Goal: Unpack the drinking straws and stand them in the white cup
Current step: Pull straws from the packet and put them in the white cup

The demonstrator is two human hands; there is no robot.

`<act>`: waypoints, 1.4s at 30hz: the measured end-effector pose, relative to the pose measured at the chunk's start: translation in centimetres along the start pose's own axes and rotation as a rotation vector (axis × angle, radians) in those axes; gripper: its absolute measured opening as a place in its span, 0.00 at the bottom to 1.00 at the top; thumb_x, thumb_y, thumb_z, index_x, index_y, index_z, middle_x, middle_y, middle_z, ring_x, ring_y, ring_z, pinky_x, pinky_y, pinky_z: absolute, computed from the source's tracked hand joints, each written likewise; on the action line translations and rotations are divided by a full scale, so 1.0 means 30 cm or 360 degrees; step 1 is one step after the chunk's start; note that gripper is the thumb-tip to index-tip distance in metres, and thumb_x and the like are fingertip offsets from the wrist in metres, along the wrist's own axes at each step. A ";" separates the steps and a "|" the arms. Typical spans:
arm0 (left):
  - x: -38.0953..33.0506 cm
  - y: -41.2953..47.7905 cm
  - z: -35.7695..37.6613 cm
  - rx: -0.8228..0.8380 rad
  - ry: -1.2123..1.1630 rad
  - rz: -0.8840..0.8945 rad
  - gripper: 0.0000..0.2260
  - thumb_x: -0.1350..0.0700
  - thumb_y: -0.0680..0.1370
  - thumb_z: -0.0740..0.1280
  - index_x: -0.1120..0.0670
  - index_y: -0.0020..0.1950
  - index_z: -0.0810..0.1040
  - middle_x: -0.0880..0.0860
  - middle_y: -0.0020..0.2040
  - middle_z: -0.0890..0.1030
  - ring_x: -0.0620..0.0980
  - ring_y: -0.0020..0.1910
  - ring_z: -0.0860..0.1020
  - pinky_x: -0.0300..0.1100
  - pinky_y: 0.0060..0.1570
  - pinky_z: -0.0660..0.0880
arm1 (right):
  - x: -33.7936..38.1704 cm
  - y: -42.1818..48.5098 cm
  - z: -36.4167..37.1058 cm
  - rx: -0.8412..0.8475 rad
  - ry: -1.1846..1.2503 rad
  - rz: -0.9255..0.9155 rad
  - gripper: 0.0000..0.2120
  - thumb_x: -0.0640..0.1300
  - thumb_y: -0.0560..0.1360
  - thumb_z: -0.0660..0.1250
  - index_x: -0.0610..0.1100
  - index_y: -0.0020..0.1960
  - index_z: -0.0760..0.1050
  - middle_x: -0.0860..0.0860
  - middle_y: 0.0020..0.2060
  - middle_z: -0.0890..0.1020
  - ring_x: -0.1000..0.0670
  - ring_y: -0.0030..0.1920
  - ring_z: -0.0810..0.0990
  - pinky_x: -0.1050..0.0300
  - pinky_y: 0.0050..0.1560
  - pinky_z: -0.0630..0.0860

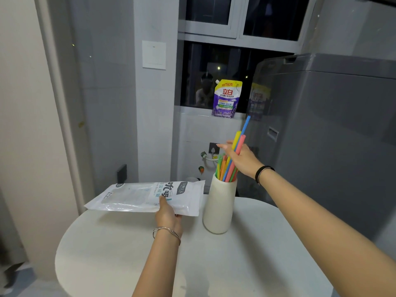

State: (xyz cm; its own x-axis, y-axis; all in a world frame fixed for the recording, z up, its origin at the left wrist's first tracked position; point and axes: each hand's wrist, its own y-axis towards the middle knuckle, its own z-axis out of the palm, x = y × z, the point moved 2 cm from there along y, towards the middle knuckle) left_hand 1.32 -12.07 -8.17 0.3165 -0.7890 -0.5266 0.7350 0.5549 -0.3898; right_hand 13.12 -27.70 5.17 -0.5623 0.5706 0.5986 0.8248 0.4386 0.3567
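On the round white table (128,254), I'm watching straws go into the cup.
My right hand (242,157) grips a few coloured straws (230,166) whose lower ends stand in the white cup (220,204); my left hand (168,215), beside the cup, pinches the flat packet (137,196).
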 end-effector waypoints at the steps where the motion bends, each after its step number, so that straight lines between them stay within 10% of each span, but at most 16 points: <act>1: -0.001 -0.002 0.001 0.0000 -0.0004 0.0000 0.18 0.54 0.83 0.58 0.56 0.72 0.68 0.52 0.55 0.77 0.46 0.40 0.76 0.47 0.52 0.75 | -0.007 -0.003 0.006 0.0069 -0.0139 0.0031 0.18 0.54 0.80 0.54 0.52 0.66 0.72 0.47 0.66 0.72 0.46 0.66 0.70 0.45 0.67 0.69; 10: -0.005 0.004 0.000 -0.0005 -0.0025 -0.0021 0.18 0.54 0.83 0.59 0.55 0.72 0.68 0.48 0.43 0.77 0.46 0.40 0.76 0.46 0.47 0.76 | 0.051 0.007 -0.061 -0.0555 0.0439 -0.0210 0.32 0.42 0.74 0.68 0.55 0.72 0.56 0.50 0.61 0.75 0.51 0.58 0.76 0.49 0.58 0.76; 14: 0.000 -0.001 -0.001 -0.0006 -0.0014 -0.0024 0.18 0.54 0.83 0.59 0.55 0.72 0.68 0.48 0.43 0.77 0.46 0.40 0.77 0.43 0.40 0.75 | 0.067 0.012 -0.032 -0.0398 0.0136 -0.0333 0.36 0.47 0.75 0.66 0.63 0.73 0.47 0.50 0.70 0.68 0.54 0.62 0.72 0.54 0.57 0.71; 19: -0.002 -0.005 -0.001 -0.0009 0.0004 -0.0020 0.18 0.54 0.83 0.59 0.56 0.72 0.68 0.48 0.43 0.77 0.46 0.40 0.76 0.47 0.50 0.76 | 0.015 -0.036 0.017 -0.0058 -0.0518 -0.0268 0.17 0.49 0.80 0.53 0.43 0.57 0.77 0.45 0.56 0.80 0.44 0.57 0.78 0.48 0.58 0.75; 26: -0.004 -0.002 -0.003 -0.0020 -0.0005 -0.0015 0.18 0.54 0.83 0.59 0.56 0.72 0.69 0.48 0.44 0.77 0.45 0.40 0.77 0.47 0.55 0.74 | 0.042 -0.071 0.008 -0.0271 -0.0292 -0.0445 0.44 0.44 0.71 0.67 0.59 0.75 0.42 0.52 0.76 0.59 0.46 0.69 0.68 0.49 0.65 0.67; 35: -0.005 -0.022 -0.005 -0.0008 0.0002 -0.0016 0.18 0.54 0.83 0.59 0.56 0.72 0.69 0.52 0.55 0.77 0.45 0.40 0.77 0.45 0.55 0.73 | -0.036 -0.119 0.067 -0.0010 -0.0664 -0.0210 0.27 0.59 0.76 0.60 0.52 0.72 0.64 0.51 0.76 0.58 0.48 0.76 0.54 0.47 0.75 0.47; 42: -0.013 -0.028 -0.007 0.0031 0.0042 -0.0055 0.17 0.53 0.82 0.60 0.54 0.70 0.70 0.48 0.44 0.78 0.46 0.40 0.77 0.43 0.40 0.75 | -0.023 -0.105 0.035 -0.0077 -0.0532 -0.0037 0.35 0.61 0.75 0.59 0.51 0.76 0.49 0.50 0.78 0.51 0.46 0.77 0.51 0.41 0.75 0.49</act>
State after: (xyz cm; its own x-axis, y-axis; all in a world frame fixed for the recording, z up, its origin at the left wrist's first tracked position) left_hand 0.45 -12.17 -7.79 0.2751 -0.8001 -0.5331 0.7566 0.5223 -0.3934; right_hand 10.86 -28.75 2.87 -0.5627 0.7603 0.3245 0.8088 0.4254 0.4060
